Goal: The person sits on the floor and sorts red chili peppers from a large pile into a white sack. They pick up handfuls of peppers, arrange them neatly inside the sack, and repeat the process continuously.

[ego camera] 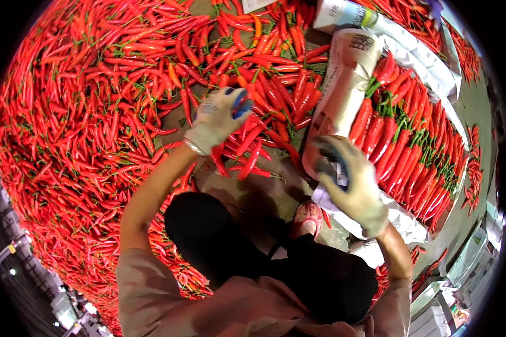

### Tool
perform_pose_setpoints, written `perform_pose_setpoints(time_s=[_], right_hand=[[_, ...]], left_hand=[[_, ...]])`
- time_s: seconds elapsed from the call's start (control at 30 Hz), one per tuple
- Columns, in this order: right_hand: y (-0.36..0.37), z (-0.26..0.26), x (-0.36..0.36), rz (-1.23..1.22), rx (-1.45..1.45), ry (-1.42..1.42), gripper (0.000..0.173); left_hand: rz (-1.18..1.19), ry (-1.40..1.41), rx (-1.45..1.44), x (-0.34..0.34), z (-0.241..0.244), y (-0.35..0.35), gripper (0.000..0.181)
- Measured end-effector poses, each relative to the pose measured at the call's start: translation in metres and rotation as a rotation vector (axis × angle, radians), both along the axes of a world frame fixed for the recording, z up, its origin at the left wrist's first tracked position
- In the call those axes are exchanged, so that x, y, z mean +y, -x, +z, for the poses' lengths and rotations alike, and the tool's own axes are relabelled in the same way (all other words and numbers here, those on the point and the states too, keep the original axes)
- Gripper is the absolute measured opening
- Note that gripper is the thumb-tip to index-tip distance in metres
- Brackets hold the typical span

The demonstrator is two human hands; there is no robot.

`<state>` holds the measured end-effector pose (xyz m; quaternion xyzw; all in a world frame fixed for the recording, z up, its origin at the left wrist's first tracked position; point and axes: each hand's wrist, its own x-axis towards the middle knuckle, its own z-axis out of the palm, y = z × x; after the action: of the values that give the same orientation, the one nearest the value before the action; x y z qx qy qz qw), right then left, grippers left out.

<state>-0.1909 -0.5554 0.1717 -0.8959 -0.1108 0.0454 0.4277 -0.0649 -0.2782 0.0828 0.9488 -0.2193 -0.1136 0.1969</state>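
My left hand [219, 119], in a pale knitted glove with a blue palm, reaches over loose red chili peppers [274, 92] on the floor. Its fingers curl downward with red showing between them; whether a pepper is gripped cannot be made out. At the near left corner of an open cardboard carton [345, 80], my right hand [354, 183] wears a similar glove. Its thumb and fingers are spread in a curve, with nothing visible between them. Inside the carton, red chili peppers [405, 139] lie in neat rows, green stems grouped together.
A huge heap of red chilies [76, 105] covers the left side. White lining [413, 54] hangs over the carton's far edge. My shoe [308, 217] stands between heap and carton. A purple-gloved hand [435, 10] shows at top right. More chilies [473, 168] lie beyond the carton.
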Motion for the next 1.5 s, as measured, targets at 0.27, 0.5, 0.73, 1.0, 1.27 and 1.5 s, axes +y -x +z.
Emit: perform_pose_setpoints(time_s=[0.27, 0.5, 0.73, 1.0, 1.27, 1.5], right_hand=[[-0.11, -0.091, 0.095, -0.032, 0.182, 0.513, 0.038], [-0.179, -0.122, 0.14, -0.131, 0.076, 0.593, 0.039], [-0.242, -0.174, 0.132, 0.228, 0.488, 0.673, 0.038], [-0.159, -0.141, 0.117, -0.201, 0.215, 0.096, 0.055], [-0.123, -0.127, 0.186, 0.006, 0.258, 0.947, 0.083], [-0.11, -0.112, 0.178, -0.281, 0.1, 0.588, 0.073]], left_hand=[[0.095, -0.041, -0.13, -0.006, -0.058, -0.004, 0.057], [0.613, 1.471, 0.651, 0.098, -0.08, 0.05, 0.049], [0.774, 1.195, 0.437, 0.124, -0.089, 0.023, 0.034], [0.929, 1.307, 0.485, 0.105, -0.088, 0.025, 0.03], [1.0, 1.233, 0.275, 0.082, -0.122, 0.071, 0.029], [0.793, 0.693, 0.074, 0.088, -0.098, 0.06, 0.041]])
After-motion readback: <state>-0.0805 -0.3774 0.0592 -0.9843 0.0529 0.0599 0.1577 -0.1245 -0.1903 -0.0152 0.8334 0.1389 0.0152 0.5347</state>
